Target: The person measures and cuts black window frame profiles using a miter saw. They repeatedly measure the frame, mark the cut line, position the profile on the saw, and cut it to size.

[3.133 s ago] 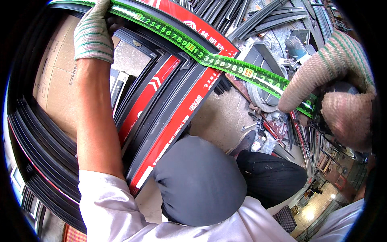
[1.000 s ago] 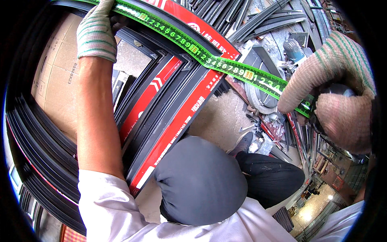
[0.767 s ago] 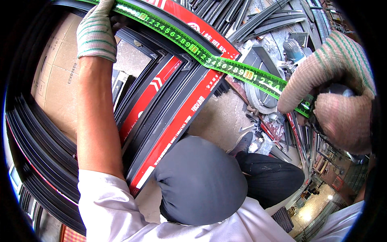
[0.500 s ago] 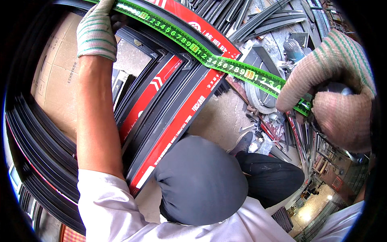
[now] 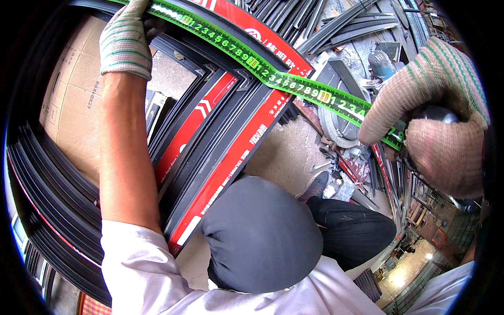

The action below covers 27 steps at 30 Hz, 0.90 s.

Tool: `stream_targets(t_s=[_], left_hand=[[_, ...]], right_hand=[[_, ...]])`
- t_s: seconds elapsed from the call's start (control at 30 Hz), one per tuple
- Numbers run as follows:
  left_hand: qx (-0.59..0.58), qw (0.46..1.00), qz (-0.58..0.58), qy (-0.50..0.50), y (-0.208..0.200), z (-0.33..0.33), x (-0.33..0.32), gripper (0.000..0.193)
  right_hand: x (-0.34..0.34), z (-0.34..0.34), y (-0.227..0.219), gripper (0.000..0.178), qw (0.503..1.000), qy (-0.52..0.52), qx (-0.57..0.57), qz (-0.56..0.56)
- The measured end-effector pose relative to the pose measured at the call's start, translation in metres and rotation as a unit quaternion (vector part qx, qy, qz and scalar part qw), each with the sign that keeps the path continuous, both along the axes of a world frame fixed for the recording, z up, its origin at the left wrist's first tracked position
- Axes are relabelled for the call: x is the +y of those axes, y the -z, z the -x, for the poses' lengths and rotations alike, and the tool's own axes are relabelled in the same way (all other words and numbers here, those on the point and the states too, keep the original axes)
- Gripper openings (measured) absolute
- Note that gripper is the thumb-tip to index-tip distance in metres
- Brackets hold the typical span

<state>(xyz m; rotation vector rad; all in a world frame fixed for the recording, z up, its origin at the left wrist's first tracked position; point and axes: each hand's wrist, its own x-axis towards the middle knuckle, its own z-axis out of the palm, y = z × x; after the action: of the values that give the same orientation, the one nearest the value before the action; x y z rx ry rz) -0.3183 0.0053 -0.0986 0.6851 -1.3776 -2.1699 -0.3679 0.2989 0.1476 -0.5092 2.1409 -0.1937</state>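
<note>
A bright green tape measure [image 5: 252,63] runs from the top left across a corner of black frames toward the right. My right hand [image 5: 446,121], in a knitted glove with green stripes, is closed around the tape's case at the right; the case is mostly hidden by the fingers. My left hand [image 5: 126,44], gloved alike, grips the tape and the frame edge near the top left, its fingertips partly cut off or hidden. Beneath the tape, the black frame [image 5: 231,139] has red printed film strips [image 5: 244,139] along its sides and a mitred corner.
Curved-looking stacked black profiles [image 5: 58,194] and a cardboard sheet [image 5: 73,94] lie at left. Beyond the frame corner are a round-based machine [image 5: 338,113], a blue power tool [image 5: 381,64] and loose dark strips [image 5: 362,26]. My knees [image 5: 262,236] are bent close below the frame.
Almost nothing differs. My right hand shifts very slightly with the tape's end; my left hand keeps its place.
</note>
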Motion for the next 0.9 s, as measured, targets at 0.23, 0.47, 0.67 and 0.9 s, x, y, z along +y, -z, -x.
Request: stream_targets(t_s=[0.23,0.47,0.67,0.9], left_hand=[[0.139,0.954,-0.239,0.112,0.08,0.006,-0.07,0.024],[-0.012,1.0,0.006,-0.028,-0.005,0.001,0.008,0.024],[-0.018,1.0,0.01,-0.021,-0.008,-0.001,0.007,0.024],[-0.017,0.999,0.007,-0.03,-0.01,0.001,0.012,0.023]], right_hand=[[-0.003,0.0,-0.001,0.024,1.0,-0.014,0.005,0.005],[0.003,0.0,0.002,0.024,1.0,-0.014,0.009,0.006],[0.001,0.0,0.001,0.024,1.0,-0.021,0.014,0.006],[0.002,0.0,0.002,0.023,0.999,-0.027,0.019,0.006]])
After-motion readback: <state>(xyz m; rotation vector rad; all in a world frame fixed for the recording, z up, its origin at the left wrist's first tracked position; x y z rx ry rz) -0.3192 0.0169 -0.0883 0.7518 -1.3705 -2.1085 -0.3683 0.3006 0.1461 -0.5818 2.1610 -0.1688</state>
